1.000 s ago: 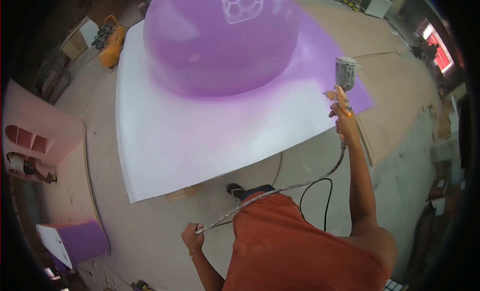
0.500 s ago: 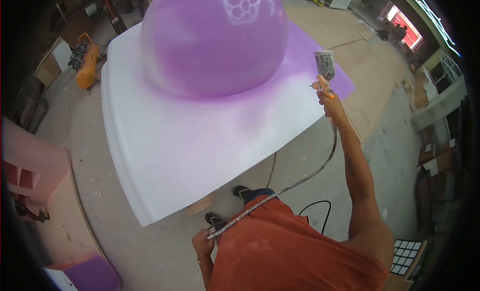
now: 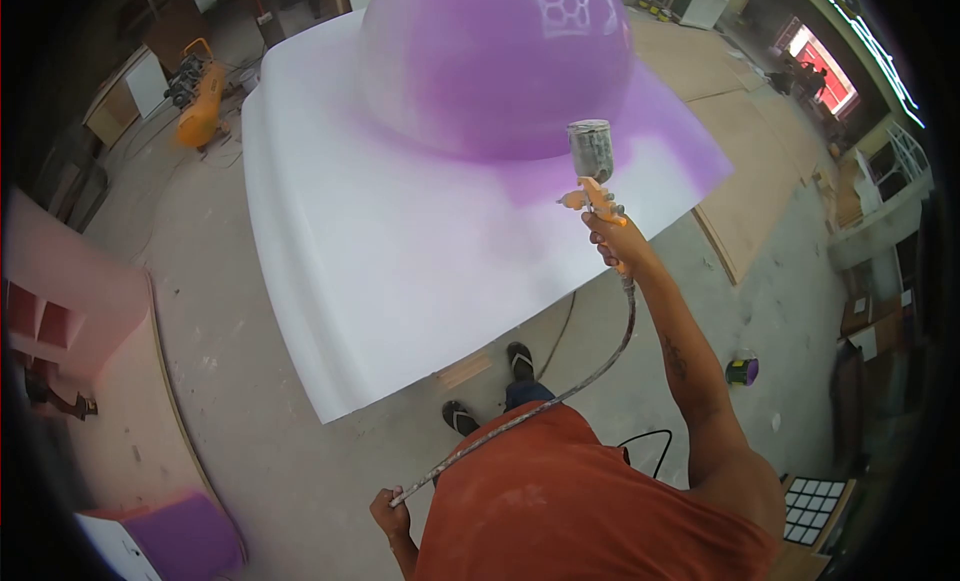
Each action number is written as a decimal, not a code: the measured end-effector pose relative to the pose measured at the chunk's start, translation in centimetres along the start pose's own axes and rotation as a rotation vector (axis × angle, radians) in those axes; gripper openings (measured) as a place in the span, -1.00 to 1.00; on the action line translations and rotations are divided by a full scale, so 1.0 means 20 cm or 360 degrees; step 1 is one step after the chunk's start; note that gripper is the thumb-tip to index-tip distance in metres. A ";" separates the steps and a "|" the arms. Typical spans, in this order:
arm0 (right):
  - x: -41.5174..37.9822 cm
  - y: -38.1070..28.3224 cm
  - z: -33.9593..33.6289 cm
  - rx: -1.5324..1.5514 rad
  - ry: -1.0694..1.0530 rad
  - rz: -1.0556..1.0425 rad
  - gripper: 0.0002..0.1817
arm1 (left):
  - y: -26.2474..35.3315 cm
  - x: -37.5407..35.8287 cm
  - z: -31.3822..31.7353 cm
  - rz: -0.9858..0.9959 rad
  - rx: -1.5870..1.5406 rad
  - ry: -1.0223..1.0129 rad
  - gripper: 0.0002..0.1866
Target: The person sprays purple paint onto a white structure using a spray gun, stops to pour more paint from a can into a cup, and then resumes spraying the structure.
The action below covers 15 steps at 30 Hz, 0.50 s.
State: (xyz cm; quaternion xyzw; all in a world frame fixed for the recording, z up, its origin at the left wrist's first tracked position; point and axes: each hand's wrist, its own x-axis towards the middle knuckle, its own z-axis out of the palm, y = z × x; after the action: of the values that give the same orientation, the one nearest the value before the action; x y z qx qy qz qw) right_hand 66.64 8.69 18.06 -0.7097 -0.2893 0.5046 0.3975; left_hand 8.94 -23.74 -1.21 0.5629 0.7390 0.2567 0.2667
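My right hand [image 3: 615, 239] is wrapped round the grip of an orange spray gun [image 3: 598, 201] with a paint-stained metal cup on top. The gun's nozzle points left, over a large white panel [image 3: 390, 311] with a purple dome [image 3: 510, 71] rising from it. Purple paint covers most of the dome and the panel's right corner; the rest of the panel is mostly white. From the gun's base a stained air hose [image 3: 560, 396] curves down across my body. Low in the view, my left hand [image 3: 391, 511] is closed on that hose.
An orange air compressor [image 3: 203, 106] stands on the floor at far left. Left of me is a curved pink piece [image 3: 95, 311]. A paint bucket [image 3: 742, 369] sits on the floor to the right, and flat boards [image 3: 745, 151] lie beyond the panel.
My right hand has brought the spray gun left and nearer to me. More purple shows on the panel in front of the dome. The view has shifted, and the paint bucket is now visible.
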 end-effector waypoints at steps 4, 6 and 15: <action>0.02 0.01 -0.09 0.0007 -0.0169 -0.0025 -0.73 | 0.14 -0.23 0.13 -0.0116 0.0004 0.0126 -0.58; 0.03 -0.01 -0.14 0.0007 -0.0229 -0.0025 -0.73 | 0.20 -0.33 0.21 -0.0143 -0.0022 0.0166 -0.58; 0.11 0.01 -0.31 -0.0021 -0.0541 0.0050 -0.72 | 0.43 -0.60 0.54 -0.0255 -0.0152 0.0459 -0.60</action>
State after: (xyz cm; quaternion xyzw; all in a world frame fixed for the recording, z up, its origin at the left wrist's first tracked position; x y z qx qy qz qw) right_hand 73.27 8.70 17.83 -0.6212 -0.3445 0.6216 0.3303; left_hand 24.88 -32.44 -1.97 0.4463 0.7990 0.3475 0.2041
